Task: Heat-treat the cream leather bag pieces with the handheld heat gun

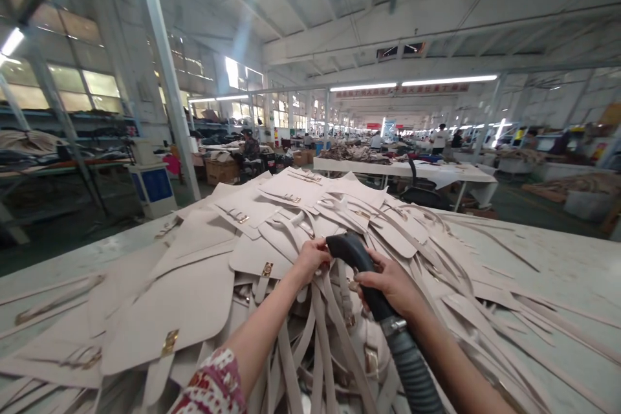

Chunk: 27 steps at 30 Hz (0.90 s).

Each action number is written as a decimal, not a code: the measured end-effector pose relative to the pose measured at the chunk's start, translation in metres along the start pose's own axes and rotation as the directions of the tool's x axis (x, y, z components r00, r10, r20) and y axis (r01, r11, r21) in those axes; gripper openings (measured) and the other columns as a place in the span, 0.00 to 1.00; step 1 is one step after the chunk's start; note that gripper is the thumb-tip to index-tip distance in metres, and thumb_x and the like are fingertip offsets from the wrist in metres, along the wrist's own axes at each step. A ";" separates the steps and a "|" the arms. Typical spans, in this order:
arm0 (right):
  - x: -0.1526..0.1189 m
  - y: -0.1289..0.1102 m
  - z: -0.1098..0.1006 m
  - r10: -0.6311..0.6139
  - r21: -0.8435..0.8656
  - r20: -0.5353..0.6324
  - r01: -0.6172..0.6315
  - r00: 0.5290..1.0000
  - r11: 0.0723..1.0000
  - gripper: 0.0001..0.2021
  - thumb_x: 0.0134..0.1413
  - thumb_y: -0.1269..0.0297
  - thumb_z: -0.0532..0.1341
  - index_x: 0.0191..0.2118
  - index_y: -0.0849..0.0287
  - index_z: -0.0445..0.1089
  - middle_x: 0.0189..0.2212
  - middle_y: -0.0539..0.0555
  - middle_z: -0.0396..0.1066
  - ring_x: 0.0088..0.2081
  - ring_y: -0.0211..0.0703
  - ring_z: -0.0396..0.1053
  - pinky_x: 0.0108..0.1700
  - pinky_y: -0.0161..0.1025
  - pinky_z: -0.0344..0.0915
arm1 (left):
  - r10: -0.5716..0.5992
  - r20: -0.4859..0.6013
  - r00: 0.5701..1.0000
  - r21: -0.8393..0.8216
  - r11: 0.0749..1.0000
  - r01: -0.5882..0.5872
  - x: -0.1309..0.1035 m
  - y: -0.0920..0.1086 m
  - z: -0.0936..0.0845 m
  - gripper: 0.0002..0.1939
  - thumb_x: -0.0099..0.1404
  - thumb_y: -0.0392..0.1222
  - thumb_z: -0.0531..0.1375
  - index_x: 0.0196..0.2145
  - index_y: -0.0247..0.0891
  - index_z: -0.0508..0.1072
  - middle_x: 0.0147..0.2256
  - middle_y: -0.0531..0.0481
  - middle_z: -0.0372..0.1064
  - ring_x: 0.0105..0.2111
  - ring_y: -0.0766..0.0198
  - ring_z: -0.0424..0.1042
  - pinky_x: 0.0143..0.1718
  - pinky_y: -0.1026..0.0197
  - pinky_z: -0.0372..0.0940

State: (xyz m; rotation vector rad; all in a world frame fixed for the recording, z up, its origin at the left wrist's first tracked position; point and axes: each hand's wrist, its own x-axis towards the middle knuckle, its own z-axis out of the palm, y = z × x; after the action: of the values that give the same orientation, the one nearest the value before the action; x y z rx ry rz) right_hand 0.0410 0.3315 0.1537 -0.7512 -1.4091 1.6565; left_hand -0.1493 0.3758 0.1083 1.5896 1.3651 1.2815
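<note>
My right hand [391, 281] is wrapped round a black hose nozzle [352, 249], its mouth pointing left. A ribbed grey hose [412, 362] is clamped to its lower end and runs down out of view. Just left of the mouth, the fingers of my left hand [313, 260] pinch a beige strap [317, 310] at the top of a bundle of hanging straps. Beneath and around both hands lies a large heap of beige bag pieces [189, 304], with flaps, straps and gold-coloured buckles [169, 341].
The heap spreads over a pale worktable [572, 272]. Behind it stand another long white table [436, 171] with piled pieces, a black chair [422, 194] and a metal post [167, 77]. A white and blue machine [151, 184] is at left. Several people work farther back.
</note>
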 end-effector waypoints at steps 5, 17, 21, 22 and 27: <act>-0.011 -0.005 -0.014 -0.011 -0.020 -0.079 0.009 0.997 1.000 0.32 0.36 0.67 0.64 0.52 0.60 0.58 0.15 0.46 0.69 0.14 0.41 0.65 0.15 0.36 0.64 | 0.136 -0.032 0.990 0.169 0.977 -0.129 -0.018 0.003 0.017 0.15 0.50 0.30 0.52 0.35 0.36 0.73 0.25 0.54 0.62 0.28 0.67 0.61 0.31 0.65 0.58; -0.060 0.025 -0.035 0.049 -0.063 -0.181 -0.061 0.982 0.996 0.41 0.34 0.61 0.65 0.57 0.65 0.51 0.13 0.48 0.69 0.11 0.40 0.63 0.13 0.35 0.61 | 0.490 0.184 0.852 0.818 0.405 -0.409 -0.046 -0.030 0.029 0.13 0.64 0.36 0.48 0.44 0.38 0.67 0.34 0.47 0.64 0.36 0.60 0.61 0.40 0.55 0.57; -0.058 0.020 -0.022 0.032 -0.111 -0.221 -0.057 0.975 0.992 0.39 0.35 0.64 0.64 0.57 0.62 0.51 0.12 0.45 0.67 0.12 0.41 0.63 0.13 0.35 0.62 | 0.498 0.222 0.838 0.861 0.302 -0.408 -0.049 -0.029 0.028 0.12 0.65 0.38 0.49 0.45 0.39 0.66 0.35 0.47 0.63 0.36 0.60 0.61 0.41 0.55 0.55; -0.057 0.018 -0.019 0.027 -0.130 -0.232 -0.058 0.972 0.990 0.39 0.35 0.65 0.64 0.57 0.62 0.50 0.13 0.45 0.67 0.12 0.41 0.64 0.13 0.36 0.62 | 0.496 0.228 0.838 0.865 0.291 -0.408 -0.049 -0.029 0.029 0.12 0.65 0.38 0.49 0.45 0.39 0.66 0.35 0.47 0.63 0.36 0.60 0.60 0.41 0.55 0.55; -0.043 0.030 -0.014 0.084 -0.137 -0.153 -0.106 0.985 0.985 0.38 0.36 0.69 0.62 0.57 0.63 0.50 0.11 0.44 0.67 0.12 0.39 0.62 0.12 0.33 0.61 | 0.467 0.251 0.848 0.879 0.258 -0.402 -0.048 -0.032 0.029 0.08 0.64 0.39 0.50 0.38 0.38 0.68 0.33 0.49 0.63 0.35 0.61 0.59 0.40 0.55 0.54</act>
State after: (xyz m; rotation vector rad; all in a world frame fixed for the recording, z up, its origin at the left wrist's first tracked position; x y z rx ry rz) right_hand 0.0675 0.2998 0.1184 -1.0165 -1.4184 1.5483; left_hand -0.1297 0.3397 0.0583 2.9102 1.9232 0.7872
